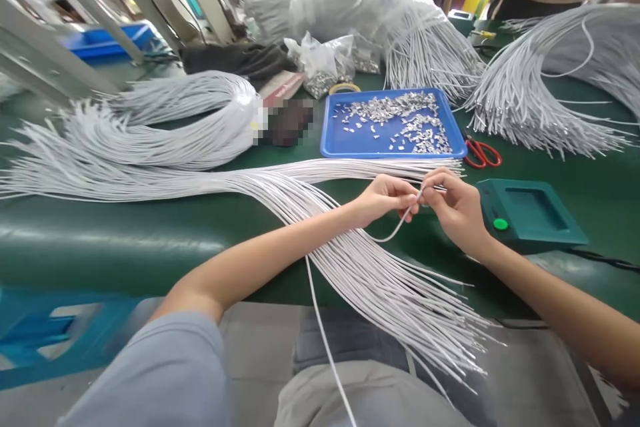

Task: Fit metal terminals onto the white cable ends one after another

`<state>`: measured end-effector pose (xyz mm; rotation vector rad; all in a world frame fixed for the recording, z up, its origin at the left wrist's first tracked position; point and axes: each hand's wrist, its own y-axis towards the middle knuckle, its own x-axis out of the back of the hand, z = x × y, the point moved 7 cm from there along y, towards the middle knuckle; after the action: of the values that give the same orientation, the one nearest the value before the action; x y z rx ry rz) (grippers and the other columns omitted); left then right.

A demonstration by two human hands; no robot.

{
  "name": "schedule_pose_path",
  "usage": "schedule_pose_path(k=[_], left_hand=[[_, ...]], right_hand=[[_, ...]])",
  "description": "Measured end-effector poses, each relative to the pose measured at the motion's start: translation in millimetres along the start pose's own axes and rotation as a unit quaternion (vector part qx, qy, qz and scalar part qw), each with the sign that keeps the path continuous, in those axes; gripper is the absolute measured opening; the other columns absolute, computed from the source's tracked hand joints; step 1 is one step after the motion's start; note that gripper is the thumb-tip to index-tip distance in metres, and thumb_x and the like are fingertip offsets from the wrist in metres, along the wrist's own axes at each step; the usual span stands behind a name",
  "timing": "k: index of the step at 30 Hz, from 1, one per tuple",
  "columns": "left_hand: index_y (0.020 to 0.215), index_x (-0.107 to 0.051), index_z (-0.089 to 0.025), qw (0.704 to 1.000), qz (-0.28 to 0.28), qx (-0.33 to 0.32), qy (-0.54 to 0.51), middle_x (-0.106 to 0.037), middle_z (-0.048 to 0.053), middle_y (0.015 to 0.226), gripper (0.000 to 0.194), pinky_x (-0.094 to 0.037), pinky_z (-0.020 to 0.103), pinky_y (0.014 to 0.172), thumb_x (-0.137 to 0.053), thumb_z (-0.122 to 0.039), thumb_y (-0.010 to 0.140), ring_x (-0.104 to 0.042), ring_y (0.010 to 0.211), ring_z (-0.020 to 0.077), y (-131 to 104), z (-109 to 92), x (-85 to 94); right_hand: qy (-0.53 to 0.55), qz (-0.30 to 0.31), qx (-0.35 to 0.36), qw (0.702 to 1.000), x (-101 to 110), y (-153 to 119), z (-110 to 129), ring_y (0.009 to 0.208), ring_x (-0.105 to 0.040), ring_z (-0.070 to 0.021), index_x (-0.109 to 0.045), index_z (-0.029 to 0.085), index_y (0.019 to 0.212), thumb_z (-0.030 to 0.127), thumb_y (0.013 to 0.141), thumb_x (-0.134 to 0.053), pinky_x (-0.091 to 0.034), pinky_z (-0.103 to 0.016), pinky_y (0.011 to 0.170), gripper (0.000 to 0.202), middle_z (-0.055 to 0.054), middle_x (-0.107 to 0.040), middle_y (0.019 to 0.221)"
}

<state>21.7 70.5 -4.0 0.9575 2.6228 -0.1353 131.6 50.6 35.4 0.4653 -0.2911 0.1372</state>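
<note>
**Both hands meet on one white cable above the green table**

Here at the front of the green table [150, 233], the left hand [387, 200] has thumb and fingers pinched together on a single white cable [396, 232]. Right beside it, the right hand [456, 208] is closed too, its thumb and fingertips clamped on the same cable, close by the left fingertips. The grip is above the table, in front of the blue tray [356, 141], and a slack curve of the cable dips below the left hand!

Look at that left forearm, crossing over a fanned-out cable bundle [365, 270] whose ends spread towards the table's front edge and past it. One stray cable [323, 327] drops away towards the lap.

Behind the hands, small metal pieces [425, 133] lie scattered across the tray, thickest at the back and right. Red-handled scissors [484, 155] sit just off its right corner, and nearer the right hand is a green device [537, 210] with a bright round button [501, 224].

Over on the left, curved cable bundles [200, 143] lie across the tabletop; far right, another thick bundle [515, 100] fans out. At the back, clear plastic [350, 7] covers a big bundle, beside a bag of metal pieces [324, 63].
</note>
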Motion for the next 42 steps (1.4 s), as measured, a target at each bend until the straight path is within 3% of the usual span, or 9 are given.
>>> schedule_pose_path(k=[8, 10, 14, 17, 20, 23, 26, 33, 42], left_hand=[[0.074, -0.068, -0.009, 0.962, -0.074, -0.083, 0.251, -0.065, 0.002, 0.061, 0.013, -0.051, 0.020, 0.054, -0.070, -0.020, 0.081, -0.064, 0.054, 0.0107, -9, -17, -3.6], [0.077, -0.069, -0.010, 0.882, -0.071, -0.169, 0.434, -0.068, 0.005, 0.068, 0.014, -0.052, 0.021, 0.058, -0.059, -0.012, 0.086, -0.066, 0.060, 0.0117, -13, -32, -7.4], [0.083, -0.070, -0.014, 0.576, -0.017, -0.371, 0.728, -0.072, 0.006, 0.075, 0.028, -0.050, 0.025, 0.064, -0.045, -0.015, 0.096, -0.068, 0.070, 0.0152, -29, -53, -27.9], [0.084, -0.070, -0.016, 0.495, -0.011, -0.458, 0.738, -0.072, 0.003, 0.074, 0.028, -0.050, 0.025, 0.069, -0.045, -0.012, 0.095, -0.068, 0.075, 0.0147, -40, -63, -35.8], [0.081, -0.071, -0.015, 0.635, -0.044, -0.424, 0.644, -0.072, 0.003, 0.073, 0.024, -0.048, 0.023, 0.063, -0.050, -0.011, 0.091, -0.065, 0.069, 0.0123, -36, -76, -33.7], [0.073, -0.071, -0.013, 0.843, -0.090, -0.264, 0.459, -0.069, 0.003, 0.066, 0.013, -0.043, 0.021, 0.054, -0.063, -0.016, 0.082, -0.057, 0.056, 0.0089, -22, -75, -20.3], [0.069, -0.069, -0.011, 0.958, -0.084, -0.091, 0.259, -0.064, 0.001, 0.060, 0.014, -0.032, 0.019, 0.043, -0.068, -0.023, 0.076, -0.044, 0.043, 0.0044, -14, -60, -13.9], [0.066, -0.071, -0.008, 0.993, -0.058, 0.086, 0.053, -0.059, 0.002, 0.058, 0.021, -0.016, 0.016, 0.039, -0.076, -0.028, 0.070, -0.035, 0.040, -0.0007, -12, -43, -10.4], [0.058, -0.069, -0.008, 0.987, -0.045, 0.156, -0.007, -0.051, 0.000, 0.047, 0.018, -0.022, 0.013, 0.037, -0.074, -0.017, 0.073, -0.034, 0.037, -0.0004, -13, -33, -14.3]], right_hand=[[-0.089, -0.005, 0.062, 0.994, 0, -1, 10, 0.075, -0.052, -0.0152, -0.053, 0.020, 0.069, 0.020, 0.086, -0.054, -0.041, -0.026, 0.058, 0.017, -0.003, -0.056, 0.076], [-0.055, -0.002, 0.009, 0.998, 0, -1, 4, 0.073, -0.050, -0.0148, -0.055, 0.020, 0.068, 0.024, 0.085, -0.056, -0.039, -0.027, 0.057, 0.017, -0.003, -0.055, 0.076], [0.132, 0.052, -0.202, 0.969, -10, -7, -18, 0.065, -0.041, -0.0111, -0.058, 0.018, 0.067, 0.037, 0.077, -0.066, -0.036, -0.026, 0.058, 0.023, 0.000, -0.049, 0.070], [0.259, 0.108, -0.315, 0.907, -21, -15, -20, 0.070, -0.045, -0.0111, -0.063, 0.016, 0.069, 0.041, 0.068, -0.075, -0.038, -0.025, 0.060, 0.028, -0.002, -0.053, 0.075], [0.275, 0.116, -0.289, 0.910, -18, -10, -9, 0.070, -0.048, -0.0110, -0.063, 0.017, 0.070, 0.042, 0.069, -0.075, -0.039, -0.024, 0.058, 0.028, -0.002, -0.055, 0.077], [0.174, 0.025, -0.175, 0.969, 1, 1, 2, 0.064, -0.050, -0.0102, -0.061, 0.019, 0.073, 0.037, 0.080, -0.065, -0.043, -0.025, 0.059, 0.020, 0.000, -0.057, 0.075], [0.041, -0.065, -0.035, 0.996, 16, 5, 12, 0.073, -0.058, -0.0139, -0.063, 0.021, 0.088, 0.028, 0.085, -0.057, -0.049, -0.027, 0.061, 0.009, -0.002, -0.063, 0.083], [-0.275, -0.125, 0.299, 0.905, 9, -4, 41, 0.088, -0.060, -0.0192, -0.060, 0.024, 0.106, 0.013, 0.087, -0.058, -0.055, -0.033, 0.071, 0.021, -0.006, -0.068, 0.095], [-0.352, -0.046, 0.274, 0.894, 3, -2, 41, 0.094, -0.061, -0.0190, -0.066, 0.027, 0.084, 0.018, 0.093, -0.051, -0.053, -0.034, 0.082, 0.020, -0.004, -0.071, 0.085]])
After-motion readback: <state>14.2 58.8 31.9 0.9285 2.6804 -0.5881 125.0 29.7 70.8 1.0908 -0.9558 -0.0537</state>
